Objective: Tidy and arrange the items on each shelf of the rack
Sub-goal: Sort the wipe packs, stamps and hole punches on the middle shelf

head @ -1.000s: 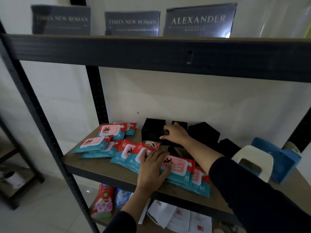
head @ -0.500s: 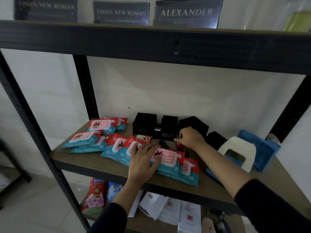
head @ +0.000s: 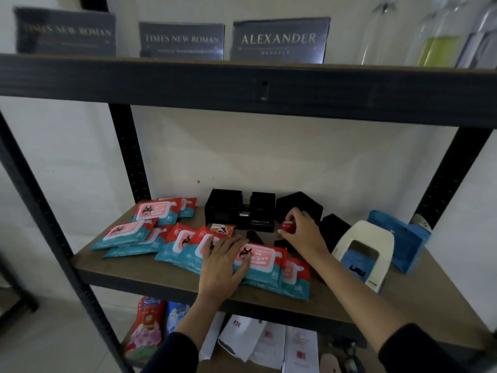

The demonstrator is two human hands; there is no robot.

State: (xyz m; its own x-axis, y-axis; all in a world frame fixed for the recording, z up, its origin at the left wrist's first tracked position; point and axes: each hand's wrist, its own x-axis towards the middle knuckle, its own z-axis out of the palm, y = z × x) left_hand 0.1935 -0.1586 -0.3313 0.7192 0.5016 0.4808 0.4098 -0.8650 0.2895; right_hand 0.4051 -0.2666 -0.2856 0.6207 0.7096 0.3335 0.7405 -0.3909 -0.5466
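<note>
Wooden shelf (head: 166, 278): left grip (head: 222, 267) flat on wipes pack (head: 258, 258); right grip (head: 302, 232) clasps red ball (head: 288, 226).

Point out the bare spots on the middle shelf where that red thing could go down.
Bare wood shows along the front edge below the wipes packs, and at the front right corner before the white holder. The middle is crowded: overlapping packs under the left hand, black boxes behind the right hand holding the red object.

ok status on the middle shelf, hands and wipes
Left hand flat on wipes packs. Right hand grips small red object. Black boxes crowd behind.
</note>
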